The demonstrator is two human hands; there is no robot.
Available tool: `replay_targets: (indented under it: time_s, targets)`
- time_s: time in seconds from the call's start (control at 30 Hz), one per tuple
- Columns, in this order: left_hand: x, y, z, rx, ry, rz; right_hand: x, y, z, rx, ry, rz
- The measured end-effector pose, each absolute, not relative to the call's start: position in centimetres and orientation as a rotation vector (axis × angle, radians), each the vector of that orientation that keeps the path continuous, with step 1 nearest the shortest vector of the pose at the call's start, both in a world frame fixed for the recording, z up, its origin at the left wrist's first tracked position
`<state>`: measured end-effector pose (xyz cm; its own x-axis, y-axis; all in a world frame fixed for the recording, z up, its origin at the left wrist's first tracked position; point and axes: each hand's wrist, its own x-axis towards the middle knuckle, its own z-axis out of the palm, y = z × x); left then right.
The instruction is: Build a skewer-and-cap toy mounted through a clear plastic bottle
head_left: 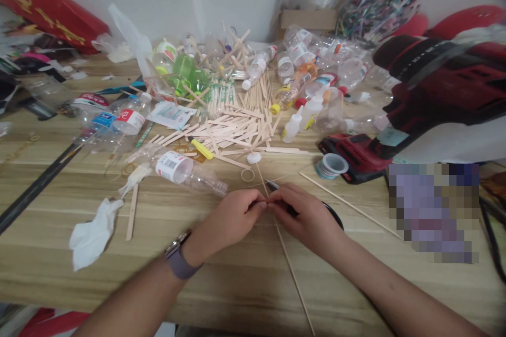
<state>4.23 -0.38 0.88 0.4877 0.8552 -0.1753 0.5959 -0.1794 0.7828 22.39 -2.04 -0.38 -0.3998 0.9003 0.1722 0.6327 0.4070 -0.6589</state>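
My left hand [233,218] and my right hand [304,216] meet at the middle of the wooden table [221,279], fingers pinched together on a long thin wooden skewer [290,268] that runs from a white bottle cap [253,157] toward the table's near edge. My right hand also grips a dark tool with a thin metal tip [272,185]; what kind it is I cannot make out. A watch sits on my left wrist. A clear plastic bottle [185,171] lies just left of my hands. A rubber band ring [247,175] lies above them.
A heap of flat wooden sticks [233,129] and several plastic bottles fill the table's far half. A red power drill [419,100] lies at the right, with a tape roll [331,165] and another skewer [348,203] beside it. A crumpled tissue [93,237] lies at the left.
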Motion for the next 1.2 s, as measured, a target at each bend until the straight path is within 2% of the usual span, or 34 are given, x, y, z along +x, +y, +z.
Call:
replay_targets:
  time_s: [1.2]
  targets:
    - [4.61, -0.80, 0.57, 2.035, 1.258, 0.502, 22.21, -1.96, -0.28, -1.380, -2.057, 0.743]
